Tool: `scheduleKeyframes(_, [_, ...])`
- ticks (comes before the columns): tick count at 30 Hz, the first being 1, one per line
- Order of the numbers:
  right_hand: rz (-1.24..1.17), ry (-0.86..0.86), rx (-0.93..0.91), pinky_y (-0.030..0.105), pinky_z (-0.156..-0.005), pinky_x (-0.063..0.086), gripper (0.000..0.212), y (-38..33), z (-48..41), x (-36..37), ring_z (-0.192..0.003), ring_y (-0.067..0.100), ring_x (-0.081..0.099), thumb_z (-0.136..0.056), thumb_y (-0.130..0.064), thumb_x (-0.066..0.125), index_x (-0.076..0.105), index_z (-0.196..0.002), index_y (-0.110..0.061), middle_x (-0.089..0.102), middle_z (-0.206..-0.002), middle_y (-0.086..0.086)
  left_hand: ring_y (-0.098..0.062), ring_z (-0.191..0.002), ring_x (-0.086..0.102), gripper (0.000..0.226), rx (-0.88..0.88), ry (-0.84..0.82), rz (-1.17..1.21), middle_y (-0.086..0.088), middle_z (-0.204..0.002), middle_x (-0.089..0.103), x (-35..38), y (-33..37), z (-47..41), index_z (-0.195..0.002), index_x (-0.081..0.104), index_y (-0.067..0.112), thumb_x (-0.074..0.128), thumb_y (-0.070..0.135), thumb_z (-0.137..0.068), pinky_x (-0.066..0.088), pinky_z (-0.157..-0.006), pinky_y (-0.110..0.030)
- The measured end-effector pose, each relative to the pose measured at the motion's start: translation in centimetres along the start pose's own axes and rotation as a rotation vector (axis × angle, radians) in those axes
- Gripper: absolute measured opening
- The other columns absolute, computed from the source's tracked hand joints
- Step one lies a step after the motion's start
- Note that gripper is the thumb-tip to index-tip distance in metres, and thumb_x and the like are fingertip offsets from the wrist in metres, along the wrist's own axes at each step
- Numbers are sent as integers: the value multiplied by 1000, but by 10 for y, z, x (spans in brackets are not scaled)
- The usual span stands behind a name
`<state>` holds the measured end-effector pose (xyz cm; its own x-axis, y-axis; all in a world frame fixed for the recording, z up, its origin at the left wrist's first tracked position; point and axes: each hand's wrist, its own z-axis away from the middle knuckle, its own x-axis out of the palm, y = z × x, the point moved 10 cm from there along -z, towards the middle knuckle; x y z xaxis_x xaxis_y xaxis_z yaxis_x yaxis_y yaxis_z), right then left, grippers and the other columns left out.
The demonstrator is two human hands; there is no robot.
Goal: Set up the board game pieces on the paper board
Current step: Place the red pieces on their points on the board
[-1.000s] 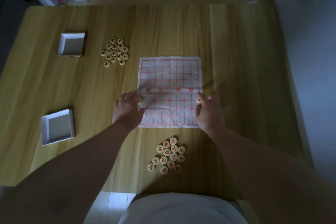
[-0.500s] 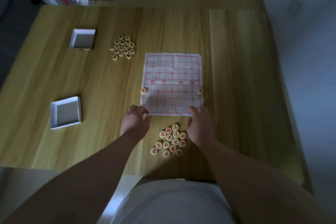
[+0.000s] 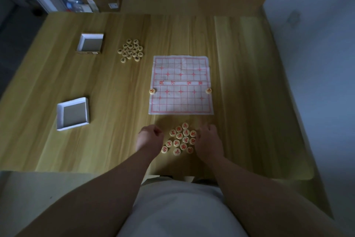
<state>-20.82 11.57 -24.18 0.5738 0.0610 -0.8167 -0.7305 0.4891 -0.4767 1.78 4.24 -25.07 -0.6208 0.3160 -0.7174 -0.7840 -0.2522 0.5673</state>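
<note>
The paper board (image 3: 180, 85) lies flat on the counter (image 3: 249, 83), centre of frame. One red piece (image 3: 152, 91) sits on its left edge and a second red piece (image 3: 208, 90) on its right edge, both in the same row. The red pile (image 3: 180, 138) lies just below the board. The left hand (image 3: 150, 137) is beside the pile's left edge with its fingers curled; the right hand (image 3: 208, 140) is at the pile's right edge with its fingers bent. Whether either hand holds a piece cannot be told. The black pile (image 3: 131, 50) lies at upper left.
</note>
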Motion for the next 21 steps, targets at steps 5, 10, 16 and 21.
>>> scheduleKeyframes(5, [-34,-4,47,26,-78,45,24,12,19,4,-90,16,58,-103,-18,43,60,-120,-18,47,-123,4,-1,-67,59,7,138,-94,-132,8,-83,68,15,10,17,-89,70,23,63,23,-91,40,-48,-14])
scheduleKeyframes(10, [-82,14,89,26,-77,43,21,19,25,8,-87,11,54,-102,-20,45,61,-116,-21,47,-118,0,-13,-82,60,15,215,-115,-308,4,-99,64,25,16,18,-92,68,26,64,40,-90,57,-72,-34])
scheduleKeyframes(16, [-85,17,100,26,-76,43,22,20,24,8,-88,12,54,-102,-20,45,60,-118,-21,46,-120,-1,-17,-102,54,33,359,-93,-467,6,-114,51,34,42,24,-105,63,30,62,57,-86,50,-82,-34])
scheduleKeyframes(21, [-55,4,75,22,-73,45,21,17,20,9,-85,11,55,-102,-21,49,61,-119,-21,47,-121,-1,-19,-104,54,33,384,-108,-517,2,-116,52,44,43,24,-111,63,30,64,52,-87,51,-87,-38])
